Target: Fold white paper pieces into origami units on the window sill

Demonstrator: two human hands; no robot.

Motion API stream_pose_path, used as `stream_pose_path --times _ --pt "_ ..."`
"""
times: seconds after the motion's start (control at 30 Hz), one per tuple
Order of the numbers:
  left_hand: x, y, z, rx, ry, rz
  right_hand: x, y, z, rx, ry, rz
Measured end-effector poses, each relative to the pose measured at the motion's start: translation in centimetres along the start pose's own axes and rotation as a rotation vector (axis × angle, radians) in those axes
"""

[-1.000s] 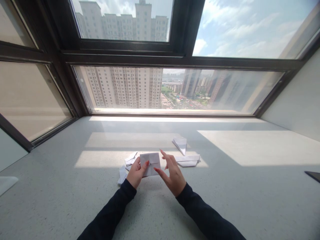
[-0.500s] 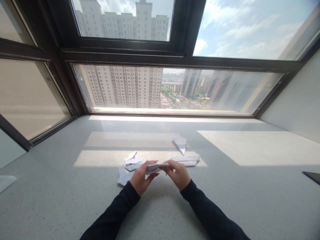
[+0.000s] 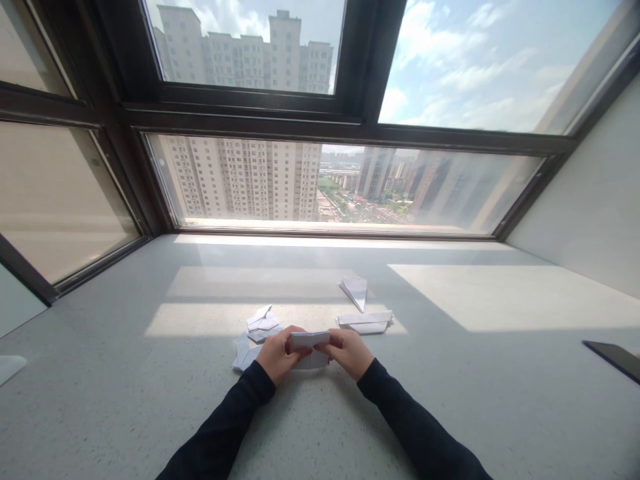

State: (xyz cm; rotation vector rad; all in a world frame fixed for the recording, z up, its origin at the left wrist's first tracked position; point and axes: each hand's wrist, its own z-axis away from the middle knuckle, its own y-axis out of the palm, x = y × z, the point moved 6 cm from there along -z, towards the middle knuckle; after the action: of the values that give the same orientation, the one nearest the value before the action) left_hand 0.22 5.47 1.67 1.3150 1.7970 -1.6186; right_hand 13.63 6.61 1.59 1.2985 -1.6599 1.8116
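A small piece of folded white paper [image 3: 310,340] is held up between my two hands, its top edge folded into a band and a lower part hanging below. My left hand [image 3: 280,355] grips its left end with thumb and fingers. At the right end, my right hand [image 3: 349,353] pinches it the same way. Several folded papers [image 3: 246,352] lie beside and partly behind my left hand. Beyond my right hand are a long folded paper strip [image 3: 366,322] and a pointed folded paper [image 3: 355,292].
The pale speckled sill [image 3: 310,433] carries bands of sunlight. Dark window frames [image 3: 330,233] rise behind it, with a white wall on the right. A dark flat object [image 3: 613,359] lies at the right edge, and a whitish object [image 3: 10,367] at the left edge.
The paper in my hands has tilted, so its folded band and the part below now face the camera. My right hand's fingers have shifted at its right end. The whole view has moved slightly.
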Motion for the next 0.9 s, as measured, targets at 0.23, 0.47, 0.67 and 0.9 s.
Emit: stream_pose_path --times 0.23,0.47,0.67,0.9 --pt "-0.6 0.1 0.3 0.037 0.002 0.029 -5.8 -4.3 3.4 0.228 0.346 -0.009" --pt "-0.5 1.0 0.5 0.127 -0.012 -0.094 -8.6 -10.2 5.0 0.161 0.561 0.264" --pt "-0.3 1.0 0.4 0.108 0.011 -0.068 -8.4 -10.5 4.3 0.166 0.545 0.302" --pt "-0.1 1.3 0.3 0.129 0.032 -0.062 -8.4 -9.9 4.3 0.167 0.489 0.312"
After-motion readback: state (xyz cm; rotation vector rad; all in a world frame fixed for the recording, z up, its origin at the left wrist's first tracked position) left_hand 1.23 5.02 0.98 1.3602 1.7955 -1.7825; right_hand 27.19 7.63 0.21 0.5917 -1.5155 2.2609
